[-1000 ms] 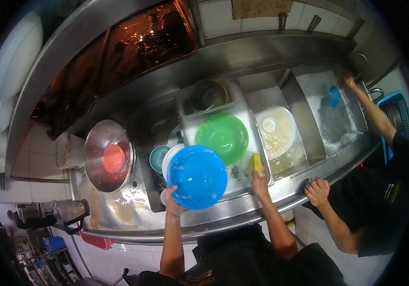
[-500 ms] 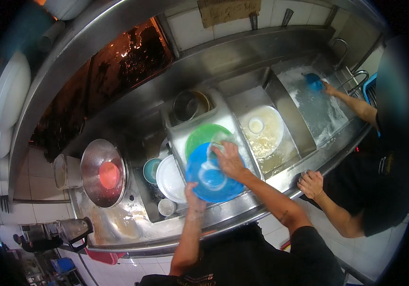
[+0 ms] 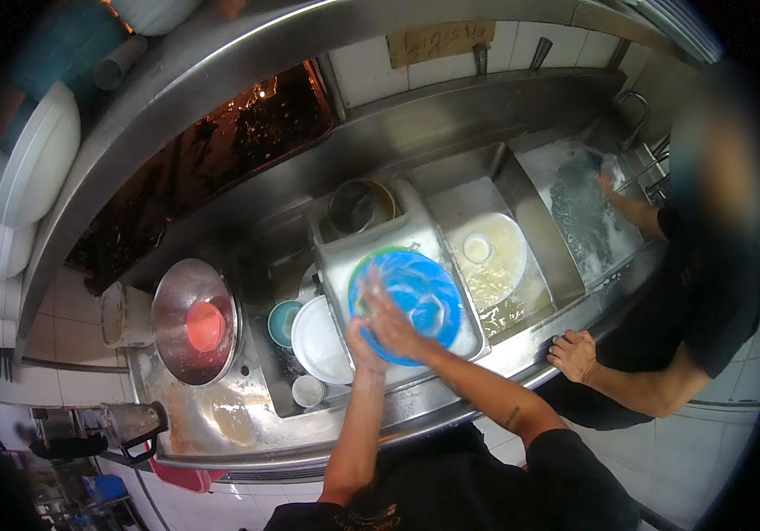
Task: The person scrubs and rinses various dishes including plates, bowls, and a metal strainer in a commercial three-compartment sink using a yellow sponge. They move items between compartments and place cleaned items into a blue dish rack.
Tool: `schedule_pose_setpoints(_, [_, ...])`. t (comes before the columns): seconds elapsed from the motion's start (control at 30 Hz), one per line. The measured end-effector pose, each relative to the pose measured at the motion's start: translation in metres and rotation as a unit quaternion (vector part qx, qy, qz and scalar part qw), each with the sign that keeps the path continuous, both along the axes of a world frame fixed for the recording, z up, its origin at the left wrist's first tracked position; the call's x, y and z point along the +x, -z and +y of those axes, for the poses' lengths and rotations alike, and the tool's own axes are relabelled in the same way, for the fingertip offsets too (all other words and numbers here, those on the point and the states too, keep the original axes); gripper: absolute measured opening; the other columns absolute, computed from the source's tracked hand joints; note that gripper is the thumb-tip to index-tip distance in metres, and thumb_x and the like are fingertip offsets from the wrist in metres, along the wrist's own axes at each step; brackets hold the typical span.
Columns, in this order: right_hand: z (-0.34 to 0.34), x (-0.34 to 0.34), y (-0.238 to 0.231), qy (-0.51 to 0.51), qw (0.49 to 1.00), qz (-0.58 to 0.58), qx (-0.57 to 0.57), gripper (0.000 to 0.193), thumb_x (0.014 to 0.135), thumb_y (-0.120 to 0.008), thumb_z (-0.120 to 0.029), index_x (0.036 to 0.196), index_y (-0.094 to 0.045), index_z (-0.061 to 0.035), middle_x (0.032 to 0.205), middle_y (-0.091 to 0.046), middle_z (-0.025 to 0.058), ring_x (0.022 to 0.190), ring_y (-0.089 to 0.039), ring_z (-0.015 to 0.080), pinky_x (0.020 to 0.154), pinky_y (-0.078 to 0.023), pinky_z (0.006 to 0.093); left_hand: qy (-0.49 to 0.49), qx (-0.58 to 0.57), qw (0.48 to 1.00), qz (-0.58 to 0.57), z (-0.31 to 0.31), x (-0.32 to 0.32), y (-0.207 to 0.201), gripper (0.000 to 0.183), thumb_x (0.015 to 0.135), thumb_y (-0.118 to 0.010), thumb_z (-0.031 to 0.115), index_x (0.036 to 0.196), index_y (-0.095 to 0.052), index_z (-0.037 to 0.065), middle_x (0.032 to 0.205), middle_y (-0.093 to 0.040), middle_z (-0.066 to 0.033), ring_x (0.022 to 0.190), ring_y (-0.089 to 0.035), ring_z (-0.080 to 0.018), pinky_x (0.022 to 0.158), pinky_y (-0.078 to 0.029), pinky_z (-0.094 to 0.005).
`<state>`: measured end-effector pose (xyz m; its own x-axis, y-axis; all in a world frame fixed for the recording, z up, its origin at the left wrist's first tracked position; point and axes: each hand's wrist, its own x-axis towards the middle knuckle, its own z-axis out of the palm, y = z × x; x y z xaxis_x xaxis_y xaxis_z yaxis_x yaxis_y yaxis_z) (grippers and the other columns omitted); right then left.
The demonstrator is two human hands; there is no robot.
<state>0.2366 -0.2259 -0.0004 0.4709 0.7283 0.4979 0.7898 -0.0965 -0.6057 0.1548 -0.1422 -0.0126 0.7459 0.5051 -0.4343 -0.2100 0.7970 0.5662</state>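
Observation:
A soapy blue plastic plate (image 3: 437, 292) lies tilted over the tub of suds, with the rim of a green plate (image 3: 364, 260) showing behind it. My left hand (image 3: 366, 348) is closed on the near left edge of the blue plate. Across its left side passes my right hand (image 3: 389, 320), its fingers smeared by motion. A small yellowish patch shows by those fingers, too blurred to name. White suds streak the plate's face.
White plates (image 3: 318, 341), a teal bowl (image 3: 283, 322) and a metal bowl (image 3: 187, 301) holding a red bowl (image 3: 206, 327) stand left. Right are sink basins, one with a pale round tray (image 3: 508, 257) under cloudy water. A co-worker's hand (image 3: 575, 354) rests on the sink edge; another reaches into the far basin.
My right hand has swept left and down across the blue plate, near my left hand. The plate has shifted up and now covers most of the green one. The co-worker's blue cup is no longer visible.

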Motion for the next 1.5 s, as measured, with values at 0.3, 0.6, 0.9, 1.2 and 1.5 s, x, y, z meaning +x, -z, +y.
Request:
schedule_pose_setpoints(0.3, [-0.039,-0.015,-0.098,-0.087,0.917,0.390,0.005,0.034,0.080,-0.069,-0.015,0.108,-0.060,0.0014,0.100,-0.066,0.0125,0.090,-0.064,0.0277,0.079,-0.050,0.0344,0.011,-0.099,0.995,-0.016,0.038,-0.001,-0.053,0.063,0.086,-0.047,0.053,0.127,-0.048,0.004,0.120,-0.057,-0.0109,0.110,-0.053,-0.0257,0.097,-0.041,-0.0403])
schedule_pose_setpoints(0.6, [-0.051,0.031,-0.089,0.208,0.871,0.393,0.207,0.042,0.095,-0.047,-0.036,0.123,-0.051,-0.0038,0.112,-0.059,0.0134,0.102,-0.056,0.0220,0.089,-0.045,0.0330,-0.005,0.118,0.993,0.010,0.056,-0.023,-0.075,0.039,0.097,-0.041,0.036,0.117,-0.053,0.005,0.105,-0.060,-0.0118,0.103,-0.056,-0.0245,0.087,-0.049,-0.0372])
schedule_pose_setpoints(0.9, [0.037,0.058,-0.132,0.236,0.869,0.428,0.078,0.041,0.075,-0.059,-0.013,0.113,-0.051,0.0002,0.109,-0.057,0.0208,0.105,-0.052,0.0365,0.089,-0.038,0.0507,-0.055,0.870,0.468,0.146,0.022,-0.001,-0.099,0.024,0.079,-0.058,0.002,0.103,-0.059,-0.002,0.093,-0.064,-0.0158,0.087,-0.062,-0.0313,0.081,-0.049,-0.0373])
schedule_pose_setpoints(1.2, [0.008,0.077,-0.116,0.083,0.879,0.469,-0.022,0.056,0.095,-0.034,-0.054,0.107,-0.061,-0.0061,0.090,-0.066,0.0161,0.083,-0.065,0.0325,0.073,-0.049,0.0436,-0.024,0.714,0.693,0.096,0.015,-0.020,-0.128,0.018,0.085,-0.049,0.006,0.092,-0.063,-0.002,0.083,-0.063,-0.0158,0.078,-0.062,-0.0283,0.073,-0.049,-0.0356])
schedule_pose_setpoints(1.5, [-0.012,0.057,-0.036,0.094,0.942,0.320,0.043,0.039,0.095,-0.046,-0.023,0.127,-0.046,-0.0007,0.118,-0.056,0.0202,0.109,-0.054,0.0319,0.092,-0.044,0.0429,0.119,0.581,0.803,0.060,0.057,-0.024,-0.122,0.028,0.094,-0.048,0.025,0.103,-0.061,0.002,0.089,-0.065,-0.0103,0.081,-0.063,-0.0204,0.068,-0.049,-0.0378])
